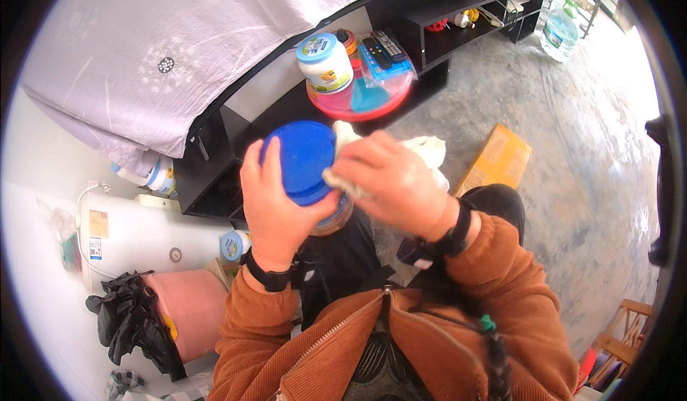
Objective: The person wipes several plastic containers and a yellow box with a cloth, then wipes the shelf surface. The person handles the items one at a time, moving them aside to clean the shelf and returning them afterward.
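Observation:
A jar with a round blue lid [304,159] is tilted up toward me in front of my chest. My left hand [275,204] grips it from the left, its fingers spread over the lid's edge and the thumb along the near side. Below the lid a bit of the clear jar body [336,219] shows; what is inside cannot be made out. My right hand [397,179], slightly blurred, pinches a whitish cloth [427,149] and presses it against the lid's right rim. Part of the cloth hangs behind that hand.
On the black low cabinet [401,25] ahead stands a red round tray [325,105] bearing a white tub [325,65] and remote controls [385,49]. A cardboard box [497,159] and a large water bottle [560,32] are on the floor at right. A pink bin [189,308] stands at left.

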